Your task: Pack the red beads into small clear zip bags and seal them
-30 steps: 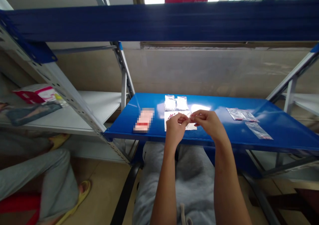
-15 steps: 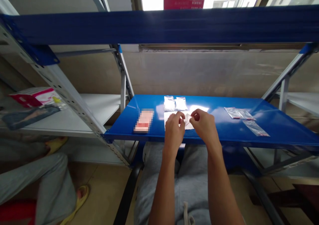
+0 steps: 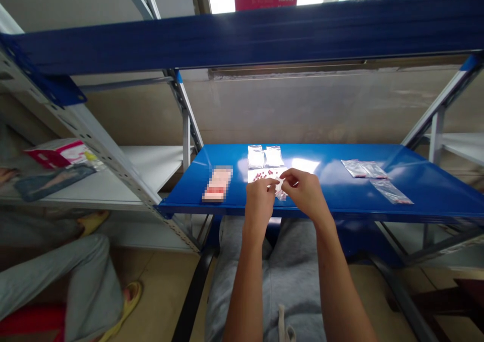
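Between my hands hangs a small clear plastic bag [image 3: 281, 194], partly covered by the fingers. My left hand [image 3: 260, 195] pinches its upper edge from the left, thumb and forefinger together. From the other side my right hand [image 3: 302, 188] grips the same bag with bent fingertips. Just beyond the left fingers lies a white sheet [image 3: 251, 176] with several small red pieces [image 3: 260, 175] on it, too small to name. Two silvery white packets [image 3: 256, 157] sit side by side behind the sheet.
On the blue shelf [image 3: 321, 201], a pixelated pinkish item [image 3: 218, 184] lies left. Several flat clear packets [image 3: 365, 169] lie right. A blue beam [image 3: 242, 39] crosses above. Another person's leg [image 3: 81, 266] shows at left, near a grey side shelf [image 3: 139, 168] with a pink package [image 3: 60, 153].
My left hand has lowered and turned, and the hands have come closer together. More of the white sheet with its red pieces now shows. The camera view has tilted slightly.
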Motion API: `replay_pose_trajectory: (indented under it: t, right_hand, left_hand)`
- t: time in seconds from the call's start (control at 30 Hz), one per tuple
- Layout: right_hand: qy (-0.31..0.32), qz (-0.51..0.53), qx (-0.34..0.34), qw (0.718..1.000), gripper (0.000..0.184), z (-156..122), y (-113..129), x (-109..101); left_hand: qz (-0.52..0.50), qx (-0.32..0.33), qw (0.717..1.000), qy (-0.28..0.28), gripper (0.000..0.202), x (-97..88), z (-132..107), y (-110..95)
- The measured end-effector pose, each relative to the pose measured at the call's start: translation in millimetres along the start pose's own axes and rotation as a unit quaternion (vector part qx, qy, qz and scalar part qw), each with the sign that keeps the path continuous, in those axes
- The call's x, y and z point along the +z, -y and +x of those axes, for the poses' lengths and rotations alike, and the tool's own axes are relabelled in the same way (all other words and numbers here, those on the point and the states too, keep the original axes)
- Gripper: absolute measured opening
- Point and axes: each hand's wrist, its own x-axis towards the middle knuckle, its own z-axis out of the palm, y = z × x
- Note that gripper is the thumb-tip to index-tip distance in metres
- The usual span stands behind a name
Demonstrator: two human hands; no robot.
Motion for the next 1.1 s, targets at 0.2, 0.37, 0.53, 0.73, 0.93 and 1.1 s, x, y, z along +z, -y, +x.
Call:
replay_pose_trajectory:
  t: [0.2,0.37,0.53,0.73,0.93,1.1]
  right_hand:
    - [-0.017,0.082,0.092,0.992,0.026,5.5,-21.1,4.2]
    - [0.103,0.288,0.204,0.930,0.042,2.7,-45.4,10.7]
    - [0.123,0.388,0.199,0.891,0.049,1.1,-59.7,9.9]
    - [0.060,0.377,0.196,0.903,0.048,1.2,-68.5,12.9]
    - [-0.026,0.306,0.144,0.941,0.047,20.5,-81.4,5.7]
    - [0.012,0.049,0.021,0.999,0.022,73.9,-79.6,-9.2]
  left_hand:
    - [-0.051,0.007,0.998,-0.026,0.026,-10.4,2.7,15.4]
    - [-0.245,-0.027,0.969,-0.005,0.018,-3.2,7.5,28.1]
    - [-0.231,-0.035,0.972,0.005,0.018,0.5,10.5,33.9]
    - [-0.220,-0.048,0.974,0.014,0.015,8.4,11.2,39.8]
    - [-0.157,-0.028,0.987,-0.030,0.016,-1.2,16.6,43.6]
    - [0.022,0.074,0.996,-0.052,0.023,-16.7,52.1,46.1]
